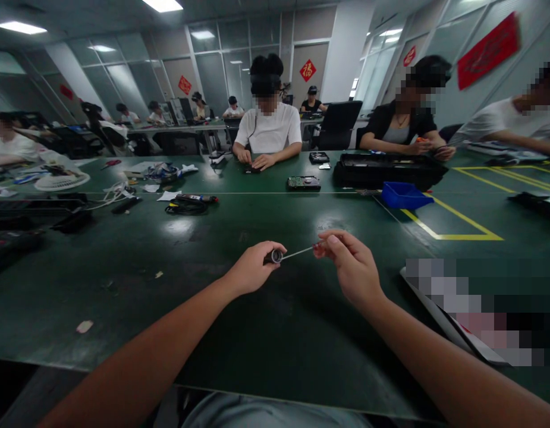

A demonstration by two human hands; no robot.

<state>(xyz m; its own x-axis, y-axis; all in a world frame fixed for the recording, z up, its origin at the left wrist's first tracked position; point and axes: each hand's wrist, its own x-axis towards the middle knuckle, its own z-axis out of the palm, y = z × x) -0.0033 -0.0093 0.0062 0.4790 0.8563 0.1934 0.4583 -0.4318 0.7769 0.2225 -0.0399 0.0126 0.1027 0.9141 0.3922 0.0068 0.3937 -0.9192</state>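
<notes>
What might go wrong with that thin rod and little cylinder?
The thin, pale metal rod in the right hand points at the small, dark, round-ended cylinder, close to the left hand's fingers; a slip might jab them. The cylinder is held above the dark green tabletop, so it could drop and perhaps roll away.

Tray right of circuit board
</notes>
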